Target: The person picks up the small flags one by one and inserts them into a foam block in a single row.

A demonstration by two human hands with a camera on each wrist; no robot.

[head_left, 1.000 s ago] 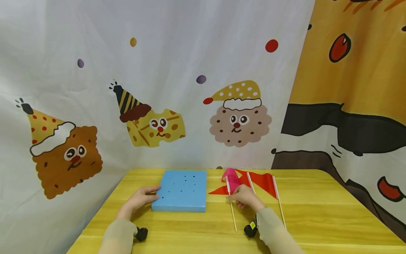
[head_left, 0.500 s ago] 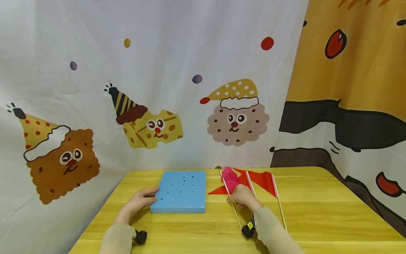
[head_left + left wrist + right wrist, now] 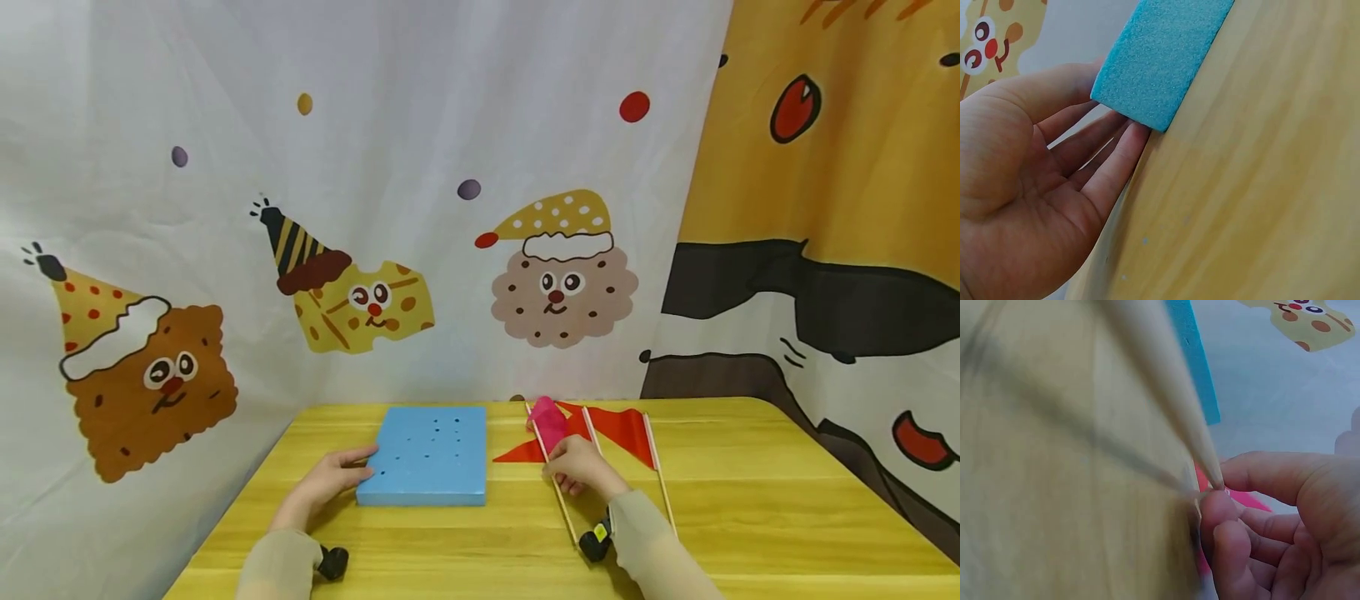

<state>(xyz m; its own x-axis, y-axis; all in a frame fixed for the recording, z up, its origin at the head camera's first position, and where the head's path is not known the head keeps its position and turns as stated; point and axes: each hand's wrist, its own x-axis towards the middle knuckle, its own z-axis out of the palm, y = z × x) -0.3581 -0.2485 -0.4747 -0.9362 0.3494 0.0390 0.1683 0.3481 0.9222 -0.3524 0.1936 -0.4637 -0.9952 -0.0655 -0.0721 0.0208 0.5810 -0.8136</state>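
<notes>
A blue foam block (image 3: 427, 479) with several small holes in its top lies flat on the table. My left hand (image 3: 324, 483) rests at its left side, fingers extended and touching the edge; the left wrist view shows thumb and fingers at the end of the foam block (image 3: 1154, 62). My right hand (image 3: 583, 468) pinches the thin wooden stick of a pink flag (image 3: 550, 423) between thumb and fingertips. In the right wrist view this stick (image 3: 1160, 375) points toward the camera, while most of the pink cloth is hidden behind the hand.
Two red triangular flags on sticks lie around my right hand: one red flag (image 3: 521, 452) partly behind the pink one, another red flag (image 3: 628, 433) to the right. Behind the wooden table (image 3: 450, 542) hangs a white curtain (image 3: 405, 150) with cartoon prints.
The pink flag's stick has tilted, its lower end swinging right and its upper end left, and its cloth has changed shape. The left hand stays at the block.
</notes>
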